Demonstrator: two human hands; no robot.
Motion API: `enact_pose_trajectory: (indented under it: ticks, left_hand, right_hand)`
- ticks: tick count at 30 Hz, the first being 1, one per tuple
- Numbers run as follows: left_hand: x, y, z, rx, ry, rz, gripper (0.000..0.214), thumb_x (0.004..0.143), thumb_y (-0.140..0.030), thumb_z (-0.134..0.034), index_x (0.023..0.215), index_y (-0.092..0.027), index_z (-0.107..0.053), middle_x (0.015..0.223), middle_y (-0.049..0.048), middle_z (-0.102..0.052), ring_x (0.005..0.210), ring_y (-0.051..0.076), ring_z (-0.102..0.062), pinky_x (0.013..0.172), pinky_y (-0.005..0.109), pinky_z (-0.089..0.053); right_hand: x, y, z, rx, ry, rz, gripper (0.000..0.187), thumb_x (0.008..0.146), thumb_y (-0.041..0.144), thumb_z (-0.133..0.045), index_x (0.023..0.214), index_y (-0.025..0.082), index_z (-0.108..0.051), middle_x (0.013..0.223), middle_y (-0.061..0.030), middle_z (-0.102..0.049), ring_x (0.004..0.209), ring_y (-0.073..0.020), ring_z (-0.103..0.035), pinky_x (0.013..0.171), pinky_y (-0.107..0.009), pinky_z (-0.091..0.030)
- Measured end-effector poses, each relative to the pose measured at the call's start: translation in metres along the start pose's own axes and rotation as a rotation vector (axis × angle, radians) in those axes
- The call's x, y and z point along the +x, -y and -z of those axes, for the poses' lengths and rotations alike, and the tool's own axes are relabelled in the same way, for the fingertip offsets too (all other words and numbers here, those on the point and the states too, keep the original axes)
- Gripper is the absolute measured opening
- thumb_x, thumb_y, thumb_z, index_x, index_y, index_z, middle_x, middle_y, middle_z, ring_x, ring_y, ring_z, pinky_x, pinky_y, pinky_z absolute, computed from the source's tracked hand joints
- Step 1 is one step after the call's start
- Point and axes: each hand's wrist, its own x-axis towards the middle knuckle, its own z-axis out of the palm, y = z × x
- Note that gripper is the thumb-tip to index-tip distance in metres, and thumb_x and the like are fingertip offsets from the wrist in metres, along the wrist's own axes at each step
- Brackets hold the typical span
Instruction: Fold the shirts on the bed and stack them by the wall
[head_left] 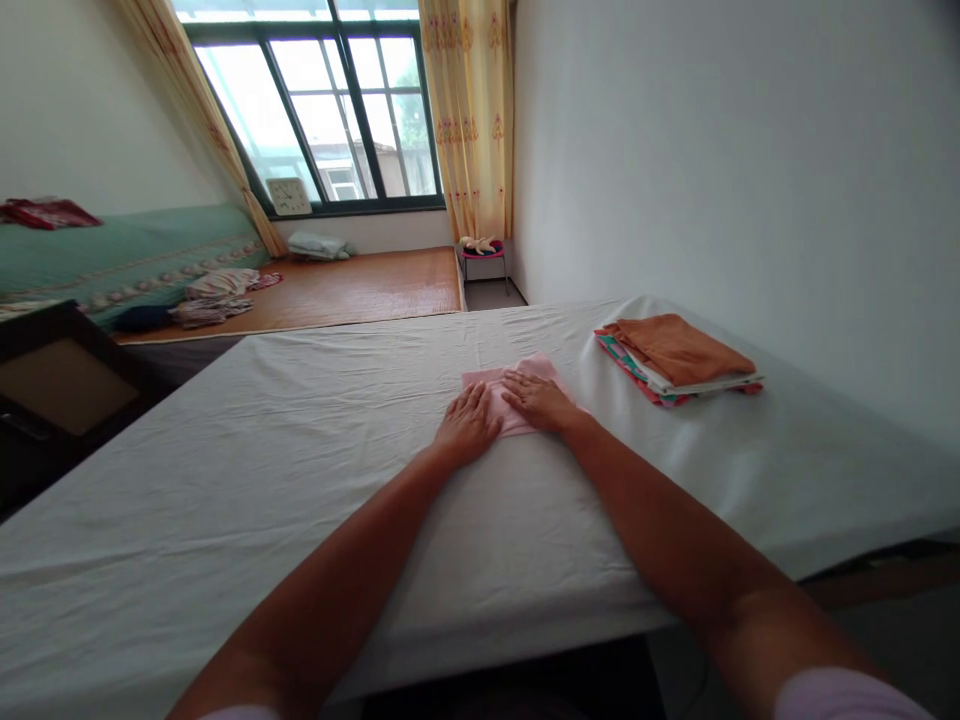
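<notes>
Left grip (469, 425) and right grip (541, 398) are both released, just resting flat with palms down. Big white sheet (262, 480) spreads out all around them, a folded stack (679, 350) sits off to the right grip's right, and the smaller pink cloth (511, 421) is right under both.

Room left of pink cloth (511, 424); stack (679, 350) obstructs right.

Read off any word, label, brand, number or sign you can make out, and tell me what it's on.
Readable text: none.
Square clock: dial markings too small and blurred to read.
Pink cloth: no lettering visible.
Folded fabric stack: no lettering visible.
</notes>
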Motion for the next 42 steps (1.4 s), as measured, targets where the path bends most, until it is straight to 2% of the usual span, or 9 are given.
enact_pose_trajectory:
  ticks: [6,10,14,17,24,30,35,39,42]
  left_hand:
    - [0.000,-0.002,0.004,-0.032,0.021,0.089,0.073,0.090,-0.055,-0.036,0.149,-0.012,-0.027,0.156,0.0170,-0.024,0.144,0.032,-0.019,0.115,0.047,-0.020]
    - [0.000,-0.003,0.003,-0.034,0.007,0.094,0.074,0.090,-0.056,-0.036,0.148,-0.011,-0.028,0.154,0.0183,-0.027,0.144,0.032,-0.021,0.115,0.046,-0.021]
    - [-0.002,-0.005,0.004,-0.007,0.009,0.091,0.071,0.092,-0.051,-0.034,0.148,-0.009,-0.028,0.154,0.0175,-0.029,0.143,0.031,-0.023,0.116,0.045,-0.020]
    - [-0.005,-0.006,0.007,0.041,0.032,0.097,0.070,0.092,-0.052,-0.031,0.149,-0.010,-0.026,0.155,0.0151,-0.028,0.144,0.028,-0.022,0.116,0.043,-0.019]
    - [-0.009,-0.006,0.014,0.085,0.088,0.105,0.073,0.092,-0.058,-0.024,0.149,-0.012,-0.024,0.157,0.0121,-0.023,0.144,0.027,-0.021,0.116,0.044,-0.019]
    - [-0.009,-0.008,0.015,0.104,0.079,0.107,0.069,0.093,-0.052,-0.025,0.150,-0.012,-0.024,0.156,0.0124,-0.026,0.143,0.027,-0.023,0.115,0.044,-0.020]
    - [-0.012,-0.009,0.018,0.103,0.092,0.125,0.070,0.093,-0.054,-0.023,0.150,-0.012,-0.024,0.157,0.0125,-0.025,0.144,0.028,-0.022,0.115,0.046,-0.019]
    - [-0.013,-0.007,0.018,0.085,0.112,0.134,0.073,0.093,-0.057,-0.021,0.150,-0.013,-0.023,0.157,0.0121,-0.023,0.144,0.028,-0.019,0.116,0.047,-0.018]
    - [-0.013,-0.006,0.017,0.075,0.115,0.131,0.073,0.093,-0.057,-0.020,0.151,-0.013,-0.022,0.158,0.0119,-0.022,0.145,0.028,-0.018,0.116,0.047,-0.017]
  right_hand:
    - [-0.014,-0.033,0.016,-0.099,-0.094,-0.458,0.055,0.096,0.041,-0.031,0.143,0.015,-0.042,0.149,-0.0120,-0.041,0.140,-0.0258,-0.031,0.113,-0.044,-0.023]
    - [-0.010,-0.003,0.019,-0.135,-0.231,-0.201,0.052,0.096,0.035,-0.033,0.142,0.016,-0.043,0.151,-0.0099,-0.037,0.144,-0.0250,-0.021,0.117,-0.045,-0.014]
    - [0.008,0.029,0.007,-0.055,-0.101,-0.039,0.049,0.095,0.044,-0.035,0.140,0.029,-0.047,0.142,-0.0018,-0.051,0.136,-0.0218,-0.039,0.113,-0.041,-0.026]
    - [0.014,0.024,0.001,-0.056,-0.068,-0.069,0.051,0.097,0.045,-0.029,0.140,0.027,-0.047,0.142,-0.0036,-0.050,0.133,-0.0209,-0.042,0.112,-0.040,-0.028]
    - [0.001,-0.006,0.003,-0.156,-0.081,-0.351,0.057,0.098,0.041,-0.027,0.145,0.013,-0.038,0.153,-0.0101,-0.033,0.143,-0.0247,-0.022,0.114,-0.046,-0.019]
    - [-0.007,0.013,-0.005,-0.104,0.006,0.062,0.052,0.099,0.038,-0.024,0.145,0.020,-0.040,0.151,-0.0047,-0.039,0.139,-0.0170,-0.033,0.114,-0.033,-0.022]
    - [-0.006,0.003,-0.004,-0.122,-0.033,-0.204,0.054,0.098,0.042,-0.027,0.145,0.021,-0.040,0.152,-0.0053,-0.035,0.140,-0.0222,-0.030,0.114,-0.041,-0.020]
    - [-0.008,-0.013,-0.002,-0.122,-0.087,-0.464,0.057,0.097,0.040,-0.028,0.146,0.013,-0.037,0.152,-0.0114,-0.035,0.139,-0.0257,-0.031,0.111,-0.043,-0.025]
    - [-0.010,-0.018,-0.002,-0.116,-0.112,-0.527,0.059,0.096,0.040,-0.029,0.144,0.007,-0.038,0.146,-0.0164,-0.043,0.134,-0.0275,-0.037,0.109,-0.041,-0.029]
